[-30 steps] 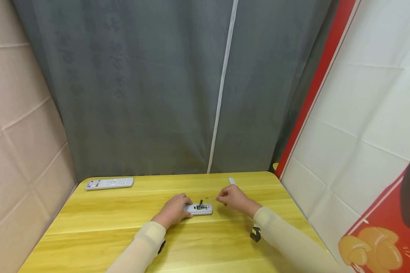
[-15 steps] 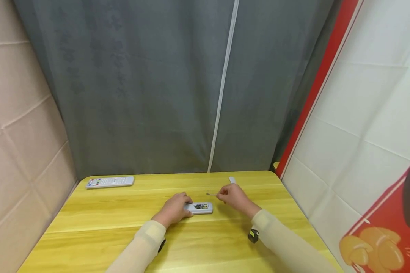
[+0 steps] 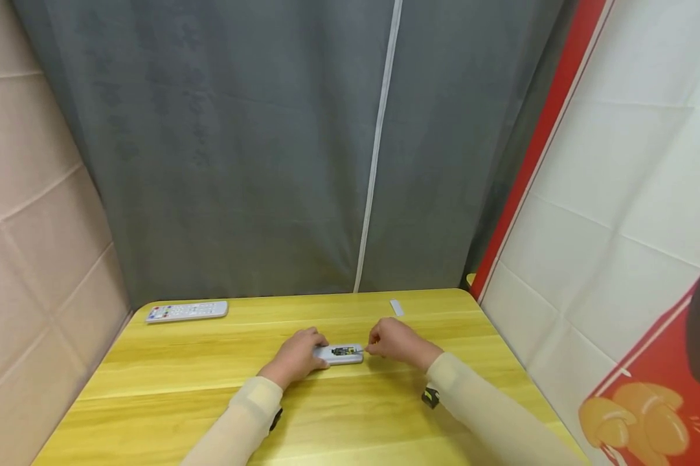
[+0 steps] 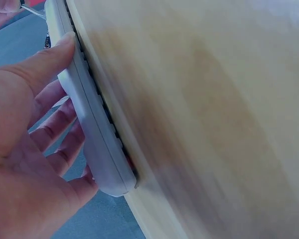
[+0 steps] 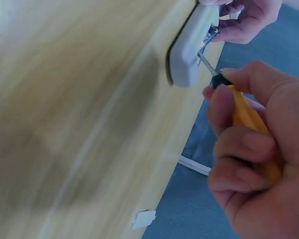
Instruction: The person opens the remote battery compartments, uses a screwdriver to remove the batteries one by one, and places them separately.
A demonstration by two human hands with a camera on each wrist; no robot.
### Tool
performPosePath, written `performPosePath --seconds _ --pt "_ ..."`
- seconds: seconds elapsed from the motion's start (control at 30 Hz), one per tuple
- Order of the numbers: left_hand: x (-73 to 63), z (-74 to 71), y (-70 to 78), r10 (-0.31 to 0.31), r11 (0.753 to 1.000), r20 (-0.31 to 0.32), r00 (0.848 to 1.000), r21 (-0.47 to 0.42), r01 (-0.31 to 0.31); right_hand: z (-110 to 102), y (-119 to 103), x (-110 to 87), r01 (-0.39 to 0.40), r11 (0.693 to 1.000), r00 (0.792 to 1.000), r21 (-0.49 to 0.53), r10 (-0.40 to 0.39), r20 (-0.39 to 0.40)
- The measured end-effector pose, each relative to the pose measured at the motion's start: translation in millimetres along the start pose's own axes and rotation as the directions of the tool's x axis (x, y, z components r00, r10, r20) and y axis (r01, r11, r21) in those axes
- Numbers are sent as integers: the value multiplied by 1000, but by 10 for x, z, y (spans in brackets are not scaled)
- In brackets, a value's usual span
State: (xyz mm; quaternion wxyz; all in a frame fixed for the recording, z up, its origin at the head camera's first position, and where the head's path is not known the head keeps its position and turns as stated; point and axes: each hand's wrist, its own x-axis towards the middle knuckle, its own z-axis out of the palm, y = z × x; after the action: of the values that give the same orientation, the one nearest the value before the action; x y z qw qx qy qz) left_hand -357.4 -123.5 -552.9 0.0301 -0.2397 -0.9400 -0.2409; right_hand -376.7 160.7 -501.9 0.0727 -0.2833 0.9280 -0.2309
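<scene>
A grey remote control (image 3: 354, 359) lies face down on the table, its battery compartment (image 3: 345, 351) uncovered with dark parts inside. My left hand (image 3: 297, 356) grips the remote's left end, thumb on the near side and fingers on the far side; the left wrist view shows the thumb on its casing (image 4: 97, 134). My right hand (image 3: 401, 341) wraps around the orange handle of a screwdriver (image 5: 249, 117). Its metal tip reaches the compartment at the remote's right end. A small dark part (image 5: 212, 33) sticks up from the compartment in the right wrist view.
A second remote (image 3: 188, 311), buttons up, lies at the table's back left. Beyond my right hand lies a small grey battery cover (image 3: 396, 307). Behind the yellow wooden table (image 3: 151, 388) hangs a dark grey curtain (image 3: 239, 162); light cloth walls flank it.
A dark part standing up from the compartment a second ago now lies flatter in the head view. My right hand has brought the screwdriver down and left to the remote; the left hand stays put.
</scene>
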Motion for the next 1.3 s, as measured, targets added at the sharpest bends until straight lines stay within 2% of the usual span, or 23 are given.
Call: performPosePath --seconds 0.23,0.47,0.77,1.07,1.3 --pt "3 -3 -18 -27 999 -5 1000 -48 27 -83 37 72 -32 996 997 80 25 77" --pt "9 22 -31 -25 998 -10 1000 -59 24 -105 102 89 -73 984 992 160 56 111" --pt "-2 24 -45 -16 999 -19 1000 -51 15 -96 86 102 -123 971 985 204 95 141" --pt "4 25 -53 -15 999 -19 1000 -48 14 -50 -9 72 -167 967 982 190 146 121" --pt "19 42 -57 -23 999 -11 1000 -44 23 -58 -64 61 -146 979 987 139 135 85"
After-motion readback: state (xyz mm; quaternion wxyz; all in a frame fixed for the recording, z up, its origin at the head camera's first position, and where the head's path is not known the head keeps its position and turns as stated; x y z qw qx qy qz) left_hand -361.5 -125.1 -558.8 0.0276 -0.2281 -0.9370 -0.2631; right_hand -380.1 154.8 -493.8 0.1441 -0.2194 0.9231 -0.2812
